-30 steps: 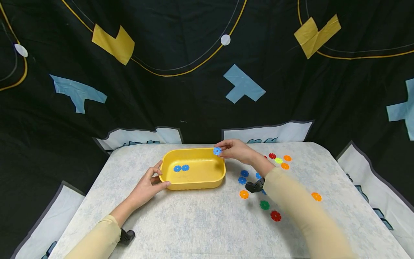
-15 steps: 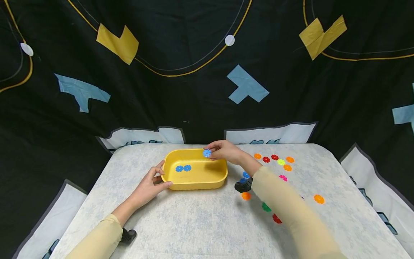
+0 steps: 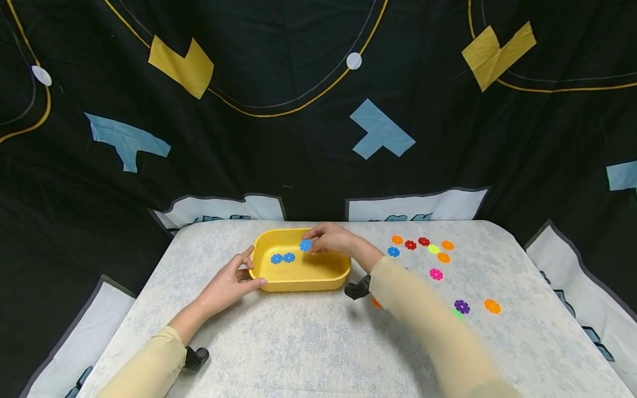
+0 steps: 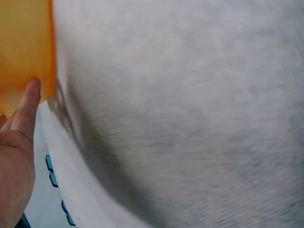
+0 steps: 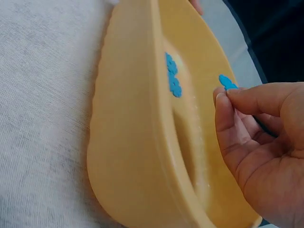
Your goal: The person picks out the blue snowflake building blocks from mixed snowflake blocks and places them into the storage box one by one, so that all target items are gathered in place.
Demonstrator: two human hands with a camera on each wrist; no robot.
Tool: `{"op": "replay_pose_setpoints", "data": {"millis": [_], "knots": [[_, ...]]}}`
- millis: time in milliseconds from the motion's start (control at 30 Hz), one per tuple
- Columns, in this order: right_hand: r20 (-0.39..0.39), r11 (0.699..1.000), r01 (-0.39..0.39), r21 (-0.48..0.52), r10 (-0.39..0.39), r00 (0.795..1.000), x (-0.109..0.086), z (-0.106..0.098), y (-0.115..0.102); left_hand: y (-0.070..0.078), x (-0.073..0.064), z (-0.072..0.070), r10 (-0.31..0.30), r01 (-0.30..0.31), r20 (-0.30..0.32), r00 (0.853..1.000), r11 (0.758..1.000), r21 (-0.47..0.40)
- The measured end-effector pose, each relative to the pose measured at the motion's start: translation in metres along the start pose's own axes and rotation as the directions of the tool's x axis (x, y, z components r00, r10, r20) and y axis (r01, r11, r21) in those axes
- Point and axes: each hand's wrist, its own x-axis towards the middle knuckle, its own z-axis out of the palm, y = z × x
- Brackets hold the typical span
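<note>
A yellow plastic tub point(image 3: 303, 286) stands on the table, its left end gripped by my left hand point(image 3: 234, 281). The thumb lies along the front wall and the fingers bend at the end rim; in the left wrist view one digit presses the tub wall point(image 4: 23, 38). My right hand point(image 3: 334, 241) pinches a blue notched flower-shaped disc point(image 3: 306, 245) between thumb and forefinger, over the tub's inside. The right wrist view shows this blue disc point(image 5: 225, 81) above the tub floor. Side by side in the tub lie two more blue flower discs point(image 3: 282, 258).
Loose flower discs lie to the right on the pale table cloth point(image 3: 278, 342): a blue one point(image 3: 393, 252), a pink one point(image 3: 436, 274), a purple one point(image 3: 461, 307) and several orange, red and yellow ones. The right sleeve point(image 3: 423, 315) hides part of this area. A black curtain point(image 3: 278, 160) hangs behind.
My right hand has carried the blue flower disc leftward from the tub's right rim and lower over its inside. My left hand keeps its grip on the tub.
</note>
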Motion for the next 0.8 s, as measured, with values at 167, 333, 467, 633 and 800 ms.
{"op": "replay_pose_setpoints", "data": {"millis": [167,333,467,633,800], "knots": [[-0.028,1.0,-0.018,-0.024,0.017,0.999,0.006,0.01,0.001,0.01,-0.001,-0.005,-0.016,0.015,0.018,1.0,0.998,0.069],[-0.046,0.998,-0.033,-0.046,0.031,0.998,0.012,0.017,0.003,0.012,0.0,-0.007,-0.033,0.031,0.02,0.999,0.994,0.101],[-0.069,0.996,-0.076,-0.055,0.073,0.995,0.016,0.02,0.006,0.012,-0.001,-0.007,-0.033,0.031,0.021,0.999,0.995,0.094],[-0.099,0.992,-0.118,-0.046,0.113,0.989,0.019,0.023,0.008,0.011,0.0,-0.007,-0.042,0.041,0.016,0.999,0.995,0.087],[-0.109,0.99,-0.127,-0.065,0.119,0.987,0.02,0.029,0.008,0.011,-0.001,-0.006,-0.052,0.051,0.009,0.999,0.995,0.088]]}}
